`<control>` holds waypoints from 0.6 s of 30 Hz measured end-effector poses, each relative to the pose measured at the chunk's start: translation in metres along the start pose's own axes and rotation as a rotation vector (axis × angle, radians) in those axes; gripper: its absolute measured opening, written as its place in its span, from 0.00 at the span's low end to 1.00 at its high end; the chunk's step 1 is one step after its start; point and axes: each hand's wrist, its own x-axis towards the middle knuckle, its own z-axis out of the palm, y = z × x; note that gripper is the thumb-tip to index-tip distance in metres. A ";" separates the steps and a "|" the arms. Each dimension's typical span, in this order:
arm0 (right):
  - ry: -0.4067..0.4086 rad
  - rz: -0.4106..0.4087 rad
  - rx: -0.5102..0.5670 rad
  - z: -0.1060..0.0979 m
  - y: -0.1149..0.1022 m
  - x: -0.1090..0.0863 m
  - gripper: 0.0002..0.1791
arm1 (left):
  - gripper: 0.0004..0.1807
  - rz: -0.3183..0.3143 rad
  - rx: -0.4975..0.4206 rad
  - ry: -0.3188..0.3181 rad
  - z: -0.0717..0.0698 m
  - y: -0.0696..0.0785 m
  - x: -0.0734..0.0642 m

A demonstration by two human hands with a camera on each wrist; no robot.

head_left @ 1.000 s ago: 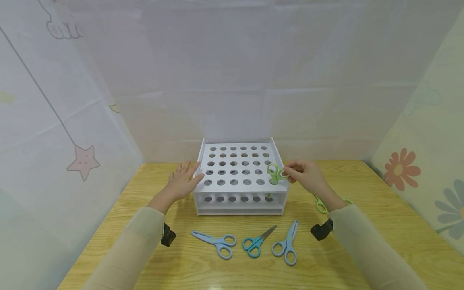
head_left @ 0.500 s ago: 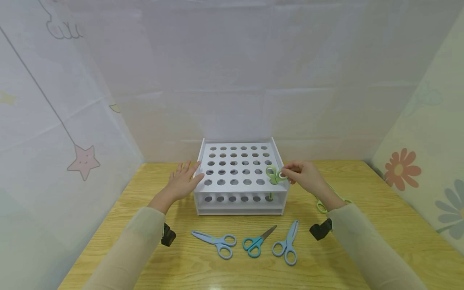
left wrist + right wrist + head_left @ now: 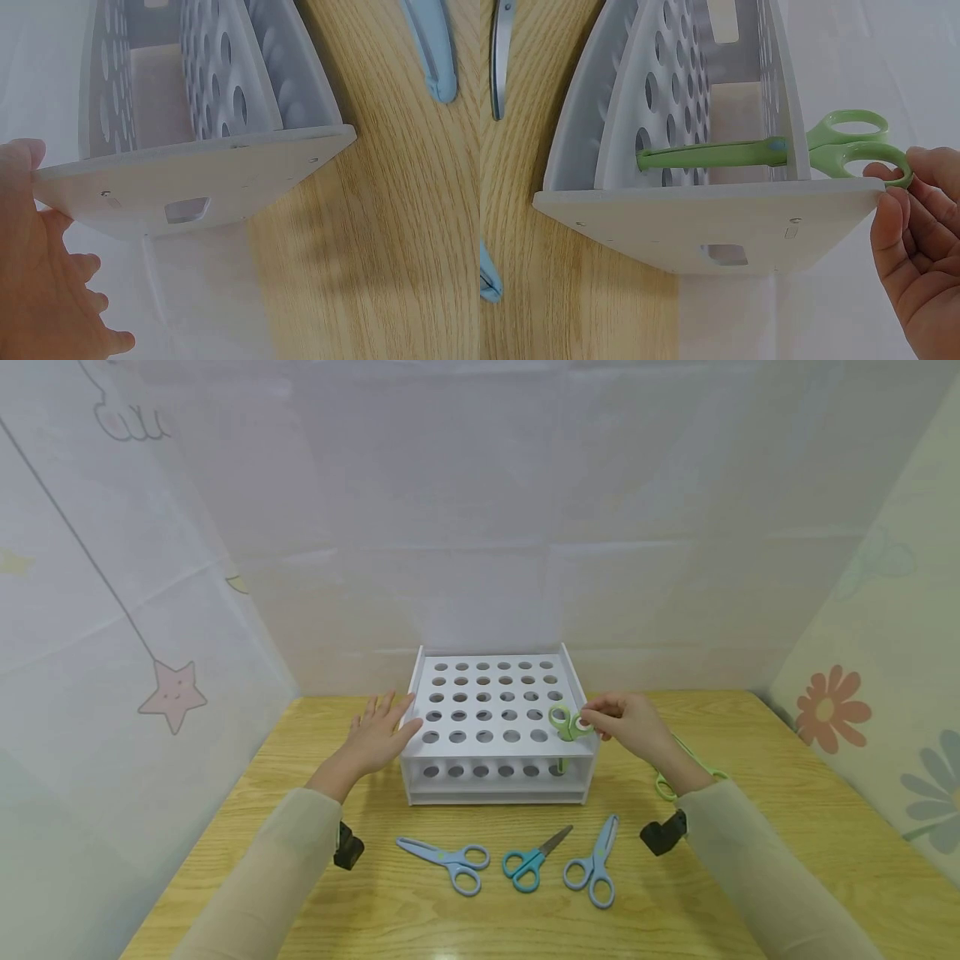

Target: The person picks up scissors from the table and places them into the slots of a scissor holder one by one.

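Observation:
A white rack [image 3: 497, 747] with rows of round holes stands on the table. Green scissors [image 3: 720, 154] hang handles-up through its front right hole, and in the right wrist view the blade tip meets a hole of the lower shelf. My right hand [image 3: 630, 724] pinches the scissors' right handle loop between thumb and fingers, just above the rack's right side. On the opposite side, my left hand [image 3: 377, 737] rests against the rack's upper left edge, fingers spread and straight. The left wrist view shows its thumb at the top edge of the side panel [image 3: 202, 184].
In front of the rack lie blue-lilac scissors [image 3: 450, 862], teal scissors with a bare metal blade [image 3: 528, 867] and a second blue-lilac pair [image 3: 596, 868]. Another green pair [image 3: 664, 787] lies right of the rack, partly behind my right forearm. A cloth backdrop [image 3: 480, 527] rises behind the table.
The green scissors have sunk slightly lower into the front right hole, shifting a little left, with my right hand following. My left hand has stayed in place.

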 end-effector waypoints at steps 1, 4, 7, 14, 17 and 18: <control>0.005 -0.002 -0.001 0.000 0.000 0.000 0.15 | 0.34 0.000 -0.002 -0.001 0.000 0.000 0.000; 0.018 0.002 -0.007 -0.001 0.001 -0.001 0.15 | 0.34 -0.001 0.000 -0.001 0.000 0.000 0.000; 0.030 0.015 -0.015 -0.002 0.000 -0.002 0.16 | 0.34 0.001 0.000 0.002 0.000 -0.001 0.001; 0.041 0.027 0.003 -0.005 0.001 -0.004 0.17 | 0.34 0.004 0.005 0.005 0.001 -0.001 0.001; 0.045 0.025 0.016 -0.005 0.001 -0.004 0.17 | 0.34 0.005 0.005 0.005 0.000 -0.001 0.000; 0.046 0.027 0.016 -0.005 0.002 -0.005 0.17 | 0.34 0.005 0.006 0.005 0.000 0.000 0.000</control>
